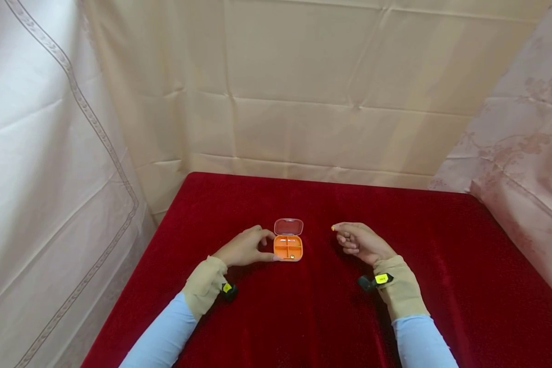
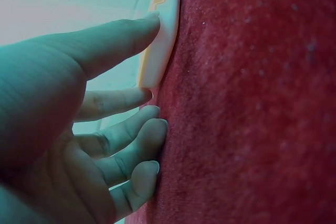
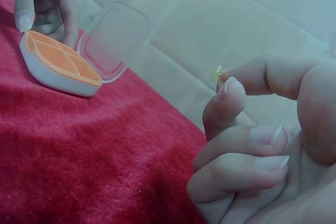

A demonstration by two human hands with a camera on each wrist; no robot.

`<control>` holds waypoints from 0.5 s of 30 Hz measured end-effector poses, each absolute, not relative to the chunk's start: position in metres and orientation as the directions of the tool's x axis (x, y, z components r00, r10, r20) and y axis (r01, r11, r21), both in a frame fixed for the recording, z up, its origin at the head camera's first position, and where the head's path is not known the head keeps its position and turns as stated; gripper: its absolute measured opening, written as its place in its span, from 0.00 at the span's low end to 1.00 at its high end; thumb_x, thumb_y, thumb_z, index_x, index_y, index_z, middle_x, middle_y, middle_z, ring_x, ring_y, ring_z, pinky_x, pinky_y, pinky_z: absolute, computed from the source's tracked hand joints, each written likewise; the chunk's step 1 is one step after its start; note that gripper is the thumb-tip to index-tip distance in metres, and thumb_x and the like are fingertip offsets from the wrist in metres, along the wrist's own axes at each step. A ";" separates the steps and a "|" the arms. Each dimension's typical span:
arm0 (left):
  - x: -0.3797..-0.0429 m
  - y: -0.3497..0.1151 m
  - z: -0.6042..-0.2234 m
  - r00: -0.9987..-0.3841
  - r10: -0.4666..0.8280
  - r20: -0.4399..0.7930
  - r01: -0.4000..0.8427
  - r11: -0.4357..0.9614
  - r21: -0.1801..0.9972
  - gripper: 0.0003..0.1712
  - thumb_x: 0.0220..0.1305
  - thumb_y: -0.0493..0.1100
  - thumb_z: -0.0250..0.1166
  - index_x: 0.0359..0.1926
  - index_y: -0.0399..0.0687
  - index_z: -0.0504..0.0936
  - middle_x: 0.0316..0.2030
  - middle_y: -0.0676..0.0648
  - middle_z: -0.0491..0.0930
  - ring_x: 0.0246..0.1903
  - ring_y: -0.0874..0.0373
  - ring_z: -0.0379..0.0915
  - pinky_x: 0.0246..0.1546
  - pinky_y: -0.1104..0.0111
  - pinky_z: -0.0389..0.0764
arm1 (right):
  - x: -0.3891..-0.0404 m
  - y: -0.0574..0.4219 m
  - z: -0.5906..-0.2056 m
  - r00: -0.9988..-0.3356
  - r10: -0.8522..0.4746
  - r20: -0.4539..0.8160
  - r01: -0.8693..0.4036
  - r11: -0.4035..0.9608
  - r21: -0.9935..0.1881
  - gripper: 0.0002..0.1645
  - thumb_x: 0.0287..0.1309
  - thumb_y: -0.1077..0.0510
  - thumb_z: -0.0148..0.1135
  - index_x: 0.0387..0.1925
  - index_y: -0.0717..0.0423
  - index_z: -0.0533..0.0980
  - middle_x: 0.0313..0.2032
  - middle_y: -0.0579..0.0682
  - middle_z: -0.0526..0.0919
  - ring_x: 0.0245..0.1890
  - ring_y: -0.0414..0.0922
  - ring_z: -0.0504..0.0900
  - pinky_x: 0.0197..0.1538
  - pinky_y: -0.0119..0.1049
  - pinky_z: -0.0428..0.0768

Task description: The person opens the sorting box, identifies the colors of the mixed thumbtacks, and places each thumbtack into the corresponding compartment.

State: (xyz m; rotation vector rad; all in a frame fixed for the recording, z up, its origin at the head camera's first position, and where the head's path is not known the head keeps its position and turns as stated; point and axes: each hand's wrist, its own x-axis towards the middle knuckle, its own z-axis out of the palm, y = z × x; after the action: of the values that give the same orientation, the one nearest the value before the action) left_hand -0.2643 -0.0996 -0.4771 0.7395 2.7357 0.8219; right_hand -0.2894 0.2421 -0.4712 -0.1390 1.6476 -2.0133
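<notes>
An orange pill box (image 1: pixel 281 250) with four-way dividers, a white base and its clear lid (image 1: pixel 289 226) raised sits on the red cloth. In its near right compartment lies a small pale piece (image 1: pixel 292 257). My left hand (image 1: pixel 247 247) holds the box from the left, thumb at the near corner and index finger at the far one; the other fingers rest by the cloth in the left wrist view. To the right of the box, my right hand (image 1: pixel 360 242) pinches a small yellow pill (image 3: pixel 216 73) between thumb and index finger, above the cloth, the other fingers curled in.
Red velvety cloth (image 1: pixel 276 312) covers the table. Beige draped fabric (image 1: pixel 294 102) hangs behind its far edge, with pale patterned drapes (image 1: pixel 41 153) at the left and right sides. Each wrist carries a small dark camera (image 1: pixel 367 282) on a beige band.
</notes>
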 end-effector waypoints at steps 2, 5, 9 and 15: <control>-0.264 -0.099 -0.477 -0.857 0.514 -0.039 0.407 0.721 0.561 0.34 0.55 0.64 0.69 0.58 0.52 0.78 0.38 0.52 0.72 0.36 0.59 0.69 0.37 0.67 0.72 | -0.289 0.242 -0.471 -0.854 -0.458 -0.248 0.332 -0.113 -0.936 0.09 0.70 0.60 0.53 0.34 0.58 0.77 0.21 0.45 0.69 0.16 0.36 0.53 0.20 0.27 0.55; -0.265 -0.099 -0.477 -0.858 0.512 -0.044 0.401 0.721 0.564 0.34 0.55 0.64 0.69 0.58 0.53 0.78 0.39 0.52 0.72 0.36 0.59 0.69 0.37 0.67 0.72 | -0.289 0.242 -0.471 -0.852 -0.461 -0.250 0.336 -0.113 -0.935 0.09 0.69 0.59 0.54 0.34 0.59 0.76 0.21 0.45 0.69 0.16 0.35 0.54 0.19 0.27 0.55; -0.265 -0.099 -0.476 -0.860 0.508 -0.050 0.396 0.724 0.564 0.34 0.54 0.64 0.69 0.58 0.52 0.78 0.39 0.52 0.72 0.36 0.59 0.70 0.37 0.67 0.72 | -0.290 0.241 -0.471 -0.852 -0.460 -0.251 0.331 -0.100 -0.938 0.09 0.69 0.59 0.55 0.35 0.60 0.75 0.21 0.45 0.69 0.15 0.34 0.56 0.19 0.26 0.57; -0.265 -0.099 -0.476 -0.859 0.510 -0.045 0.402 0.726 0.559 0.35 0.54 0.64 0.70 0.58 0.53 0.78 0.38 0.53 0.72 0.36 0.59 0.70 0.37 0.68 0.72 | -0.289 0.237 -0.470 -0.862 -0.450 -0.233 0.301 -0.083 -0.950 0.09 0.69 0.58 0.56 0.38 0.61 0.77 0.21 0.45 0.69 0.15 0.34 0.57 0.19 0.27 0.57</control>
State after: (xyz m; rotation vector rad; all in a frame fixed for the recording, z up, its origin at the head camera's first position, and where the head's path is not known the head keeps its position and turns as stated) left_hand -0.2650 -0.0992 -0.4764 0.7301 2.7332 0.8175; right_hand -0.2894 0.2372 -0.4697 -0.1616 1.7011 -1.9913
